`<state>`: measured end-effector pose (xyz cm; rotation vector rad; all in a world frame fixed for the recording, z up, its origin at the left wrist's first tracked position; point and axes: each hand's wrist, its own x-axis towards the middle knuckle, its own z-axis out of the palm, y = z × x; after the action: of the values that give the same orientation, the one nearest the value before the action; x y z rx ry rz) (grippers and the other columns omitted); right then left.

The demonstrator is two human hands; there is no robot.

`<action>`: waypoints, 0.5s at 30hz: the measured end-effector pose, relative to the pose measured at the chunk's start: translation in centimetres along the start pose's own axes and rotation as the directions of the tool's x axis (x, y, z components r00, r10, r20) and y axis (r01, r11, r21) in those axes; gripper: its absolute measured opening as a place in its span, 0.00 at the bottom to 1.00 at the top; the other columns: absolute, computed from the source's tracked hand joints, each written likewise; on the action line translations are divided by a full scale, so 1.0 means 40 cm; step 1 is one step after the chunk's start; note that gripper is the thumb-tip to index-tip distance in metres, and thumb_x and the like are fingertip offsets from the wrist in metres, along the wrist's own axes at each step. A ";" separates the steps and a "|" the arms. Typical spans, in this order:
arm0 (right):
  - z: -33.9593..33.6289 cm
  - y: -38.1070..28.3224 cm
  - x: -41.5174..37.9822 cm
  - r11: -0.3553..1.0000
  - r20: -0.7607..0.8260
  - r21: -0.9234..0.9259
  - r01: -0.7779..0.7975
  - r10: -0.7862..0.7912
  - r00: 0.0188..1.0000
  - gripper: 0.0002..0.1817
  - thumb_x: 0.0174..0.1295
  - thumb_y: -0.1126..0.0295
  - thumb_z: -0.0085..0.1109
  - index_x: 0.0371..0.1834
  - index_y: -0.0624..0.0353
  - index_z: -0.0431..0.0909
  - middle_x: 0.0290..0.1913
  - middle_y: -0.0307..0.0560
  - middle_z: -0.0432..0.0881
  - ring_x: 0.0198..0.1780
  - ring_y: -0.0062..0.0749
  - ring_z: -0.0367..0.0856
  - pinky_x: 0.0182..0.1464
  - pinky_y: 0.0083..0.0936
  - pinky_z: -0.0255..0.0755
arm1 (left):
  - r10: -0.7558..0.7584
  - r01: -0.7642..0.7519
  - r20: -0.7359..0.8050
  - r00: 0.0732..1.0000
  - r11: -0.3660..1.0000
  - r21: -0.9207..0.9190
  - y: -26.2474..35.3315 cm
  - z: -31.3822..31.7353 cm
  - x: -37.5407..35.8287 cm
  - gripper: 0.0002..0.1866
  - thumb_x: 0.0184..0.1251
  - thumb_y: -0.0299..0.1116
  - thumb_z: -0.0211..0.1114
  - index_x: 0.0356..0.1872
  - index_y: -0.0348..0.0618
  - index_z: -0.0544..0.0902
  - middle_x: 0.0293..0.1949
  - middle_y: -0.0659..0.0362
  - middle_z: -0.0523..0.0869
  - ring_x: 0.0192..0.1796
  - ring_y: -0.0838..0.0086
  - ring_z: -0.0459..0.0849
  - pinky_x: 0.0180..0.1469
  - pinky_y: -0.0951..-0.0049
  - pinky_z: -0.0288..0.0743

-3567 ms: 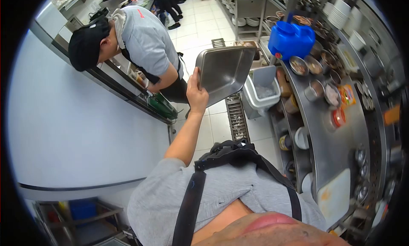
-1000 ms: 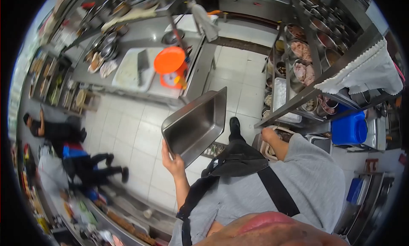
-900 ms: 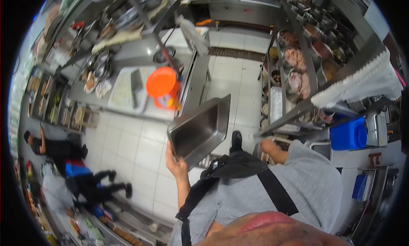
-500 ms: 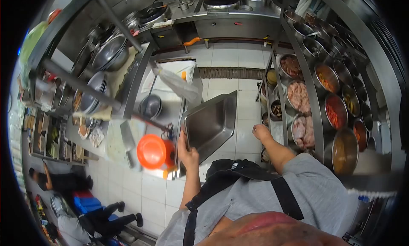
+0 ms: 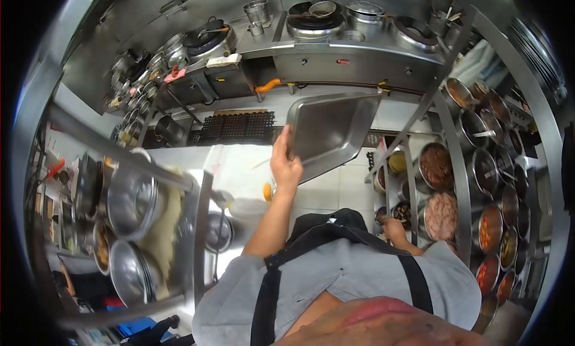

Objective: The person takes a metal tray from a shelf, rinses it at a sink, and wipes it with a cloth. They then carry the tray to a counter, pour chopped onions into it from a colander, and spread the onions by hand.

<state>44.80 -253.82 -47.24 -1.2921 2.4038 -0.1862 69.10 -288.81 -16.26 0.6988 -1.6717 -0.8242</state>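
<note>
My left hand (image 5: 286, 166) grips the left edge of a deep rectangular steel pan (image 5: 329, 127), its fingers wrapped over the rim. The pan is tilted up in front of me, and its hollow inside shows nothing in it. Down by the shelf rack on the right is my right hand (image 5: 393, 228), right beside a small dark round container (image 5: 381, 215). Its fingers are small in view and partly hidden. Near it on the shelf stand a bowl of dark pieces (image 5: 402, 213) and a bowl of pale raw meat (image 5: 441, 216).
Shelf posts (image 5: 453, 154) rise close on my right, with bowls of cut food (image 5: 491, 228) beyond. Stacked steel bowls (image 5: 133, 196) sit on the left rack. A white-topped counter (image 5: 242, 166) stands left of the pan. Ahead runs a stove line with woks (image 5: 314, 25).
My left hand and the pan have moved forward, nearer the stove. My right hand has gone from over the floor to the lower shelf on the right. The view has shifted forward.
</note>
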 end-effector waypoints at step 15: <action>-0.134 0.077 1.056 0.990 0.046 0.115 0.088 -0.093 0.995 0.13 0.58 0.63 0.57 0.33 0.62 0.84 0.36 0.61 0.84 0.39 0.58 0.82 0.42 0.51 0.75 | -0.128 0.106 -0.169 0.977 0.985 -0.136 -0.412 0.293 0.613 0.42 0.47 0.07 0.47 0.72 0.33 0.63 0.69 0.46 0.70 0.71 0.60 0.70 0.72 0.68 0.60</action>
<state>19.53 -287.26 -55.36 -1.3387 2.2595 -0.3064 52.57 -315.93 -17.78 0.7654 -1.4164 -0.9156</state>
